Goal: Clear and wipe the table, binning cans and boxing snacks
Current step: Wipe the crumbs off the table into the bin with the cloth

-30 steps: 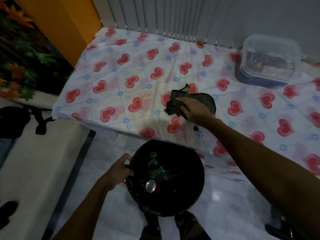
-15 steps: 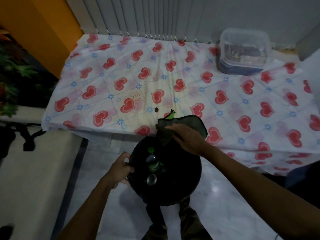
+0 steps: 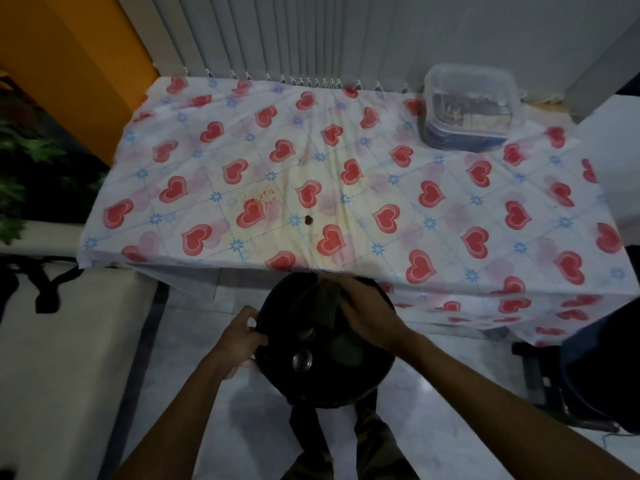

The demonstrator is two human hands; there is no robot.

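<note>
A black round bin (image 3: pixel 277 379) sits just below the table's near edge. My left hand (image 3: pixel 239 336) grips its left rim. Over the bin's mouth, my right hand (image 3: pixel 367 311) holds a dark cloth (image 3: pixel 325 306) that hangs into the opening. Inside the bin a can top (image 3: pixel 302 359) shines among dark shapes. The table wears a white cloth with red hearts (image 3: pixel 346 188). On it lie a small brown crumb (image 3: pixel 307 220) and an orange speckled stain (image 3: pixel 265 197). A clear lidded plastic box (image 3: pixel 469 105) with snacks inside stands at the back right.
Vertical blinds (image 3: pixel 277 36) hang behind the table. An orange wall (image 3: pixel 69 64) and green plant leaves (image 3: pixel 20 174) are on the left. A pale bench with a black strap (image 3: pixel 45 289) lies lower left. A dark stand (image 3: pixel 540 372) sits on the floor at the right.
My right hand drew the dark cloth off the table's near edge and down over the bin's mouth. The left hand kept its grip on the rim. The view shifted toward the right.
</note>
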